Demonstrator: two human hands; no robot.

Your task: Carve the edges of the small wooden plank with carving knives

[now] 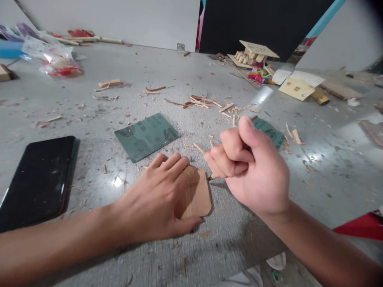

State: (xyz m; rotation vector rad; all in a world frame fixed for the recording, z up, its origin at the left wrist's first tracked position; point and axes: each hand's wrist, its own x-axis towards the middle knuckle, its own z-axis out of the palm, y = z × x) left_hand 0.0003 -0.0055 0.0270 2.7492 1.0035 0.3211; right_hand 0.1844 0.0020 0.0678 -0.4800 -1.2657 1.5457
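A flat piece of light wood (199, 195) with rounded corners lies on the grey table. My left hand (163, 195) holds it down, fingers across its top and thumb along the near edge. To its right, my right hand (254, 163) is closed in a fist. Below the little finger a thin dark tip (210, 178) pokes out and meets the right edge of the wood; the rest of what this hand grips is hidden. Beyond my left hand lies a sheet of green sandpaper (148, 136), print side up. Another green sheet (271, 133) is partly covered by my right hand.
A black phone (38, 179) lies at the left. Wood shavings and slivers (206, 101) are scattered over the table (98, 111). Plastic bags (56, 59) sit at the back left. A small wooden model (254, 54) and yellowish card (299, 88) are at the back right.
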